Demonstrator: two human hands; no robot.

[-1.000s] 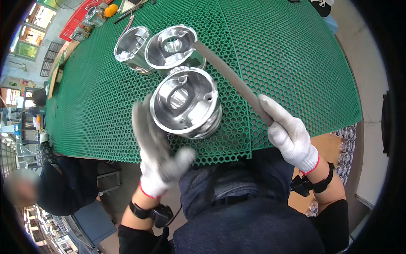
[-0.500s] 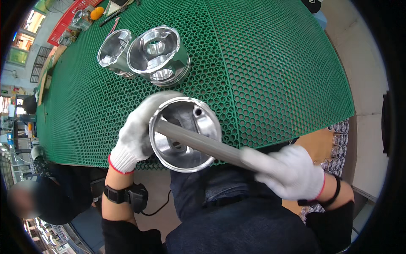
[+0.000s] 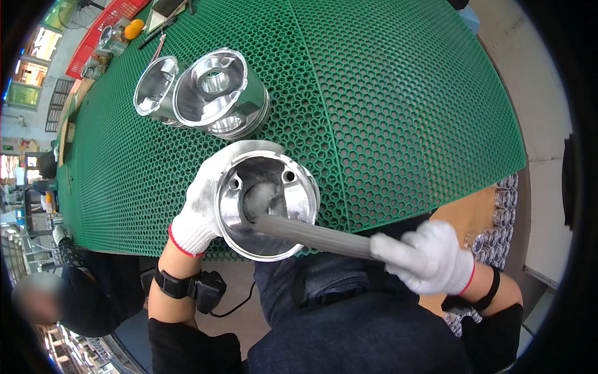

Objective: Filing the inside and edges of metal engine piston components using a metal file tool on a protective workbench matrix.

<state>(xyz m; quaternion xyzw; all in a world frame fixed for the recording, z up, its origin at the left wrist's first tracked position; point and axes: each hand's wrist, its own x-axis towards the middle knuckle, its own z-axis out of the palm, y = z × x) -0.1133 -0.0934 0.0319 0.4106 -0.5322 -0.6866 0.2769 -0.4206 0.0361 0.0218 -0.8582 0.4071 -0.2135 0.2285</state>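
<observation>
My left hand (image 3: 202,206), in a white knit glove with red trim, is closed around the left side of a shiny metal engine piston (image 3: 304,196). Its open hollow end faces me, above my lap at the table's near edge. A long grey rod-shaped tool (image 3: 317,237) is gripped in my gloved right hand (image 3: 430,257); its far end reaches inside the hollow. Behind that end, a pale, soft-looking patch (image 3: 260,198) shows in the piston, perhaps a glove finger seen through the bore. Two more pistons, a nearer one (image 3: 252,107) and one behind it (image 3: 149,93), stand hollow end up beyond my left hand.
Green honeycomb matting (image 3: 398,118) covers the table. At the far left are a red crate (image 3: 93,40), a glass-like jar (image 3: 112,40) and an orange fruit (image 3: 134,28). Several metal parts (image 3: 495,240) sit low on the right. Another person (image 3: 93,293) is at the left.
The tool's tip has moved from the piston's upper left wall down toward its lower middle. The held piston has turned slightly, and the pale patch inside now shows.
</observation>
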